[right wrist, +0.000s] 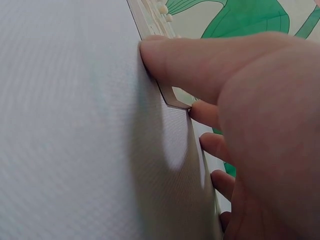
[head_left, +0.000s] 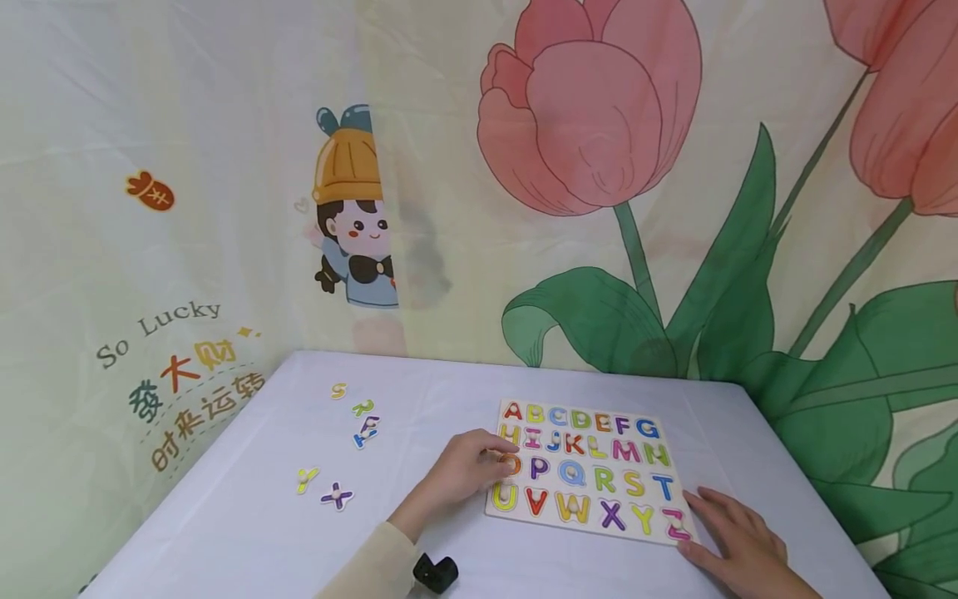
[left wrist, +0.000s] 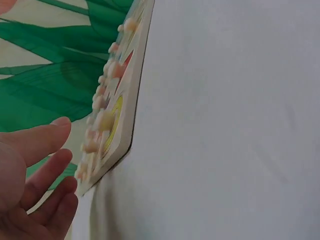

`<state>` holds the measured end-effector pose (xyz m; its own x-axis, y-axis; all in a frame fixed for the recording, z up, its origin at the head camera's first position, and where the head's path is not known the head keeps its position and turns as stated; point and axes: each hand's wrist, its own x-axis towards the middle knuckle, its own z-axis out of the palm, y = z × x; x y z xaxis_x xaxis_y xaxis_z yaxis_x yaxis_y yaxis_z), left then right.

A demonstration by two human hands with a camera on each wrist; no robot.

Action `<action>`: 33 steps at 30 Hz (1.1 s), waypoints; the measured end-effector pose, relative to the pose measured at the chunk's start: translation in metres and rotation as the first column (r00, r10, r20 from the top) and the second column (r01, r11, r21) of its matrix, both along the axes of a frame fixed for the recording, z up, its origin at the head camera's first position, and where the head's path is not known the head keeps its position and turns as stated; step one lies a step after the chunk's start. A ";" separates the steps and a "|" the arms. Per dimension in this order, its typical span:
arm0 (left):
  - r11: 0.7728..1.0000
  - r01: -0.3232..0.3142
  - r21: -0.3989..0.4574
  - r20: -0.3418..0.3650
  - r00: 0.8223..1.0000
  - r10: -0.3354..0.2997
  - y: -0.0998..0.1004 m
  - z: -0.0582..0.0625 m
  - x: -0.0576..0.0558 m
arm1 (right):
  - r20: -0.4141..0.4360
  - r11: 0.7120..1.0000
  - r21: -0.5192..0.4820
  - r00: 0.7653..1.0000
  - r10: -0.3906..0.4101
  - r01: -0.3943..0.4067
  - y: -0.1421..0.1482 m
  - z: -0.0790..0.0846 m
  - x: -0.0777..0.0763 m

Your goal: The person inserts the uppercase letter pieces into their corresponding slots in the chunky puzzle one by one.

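Note:
A wooden alphabet puzzle board (head_left: 591,532) lies on the table, its letters in four rows; many have small knobs (left wrist: 116,70). My left hand (head_left: 467,462) is over the board's left edge, its fingertips by the O (head_left: 511,464). In the left wrist view, thumb and fingers are apart with nothing between them. At the board's lower right corner is my right hand (head_left: 737,541), beside the pink Z (head_left: 677,524). Its thumb (right wrist: 165,57) touches the front edge, and its other fingers extend along the right side.
Loose letter pieces lie on the left of the table: a yellow S (head_left: 339,391), a green R (head_left: 362,408), a blue piece (head_left: 364,438) by a purple one, a yellow Y (head_left: 306,480) and a purple X (head_left: 337,496). A black object (head_left: 436,574) is near my left sleeve.

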<state>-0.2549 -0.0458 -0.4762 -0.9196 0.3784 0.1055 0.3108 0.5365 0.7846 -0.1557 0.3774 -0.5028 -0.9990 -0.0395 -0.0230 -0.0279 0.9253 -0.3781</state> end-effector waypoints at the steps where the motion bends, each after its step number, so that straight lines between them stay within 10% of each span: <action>1: 1.000 0.004 -0.009 -0.019 1.000 -0.004 -0.008 0.002 0.000 | 0.000 1.000 -0.001 1.000 0.003 -0.003 -0.001 0.001 0.000; 12: 0.985 0.122 -0.120 -0.145 0.980 -0.139 -0.138 0.025 0.001 | -0.002 1.000 0.008 1.000 0.000 0.000 -0.001 0.004 0.002; 20: 0.974 0.065 -0.218 -0.098 0.991 -0.088 -0.228 0.022 0.011 | 0.038 1.000 -0.015 0.999 -0.023 0.024 -0.003 0.003 0.001; 33: 0.961 0.214 -0.176 -0.145 0.960 -0.240 -0.268 0.006 0.021 | 0.037 1.000 -0.009 0.999 -0.028 0.029 -0.003 0.002 0.000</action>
<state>-0.2339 -0.3137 -0.4707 -0.7825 0.5992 0.1694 0.5554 0.5487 0.6248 -0.1556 0.3748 -0.5010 -0.9982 -0.0114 -0.0594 0.0126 0.9218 -0.3875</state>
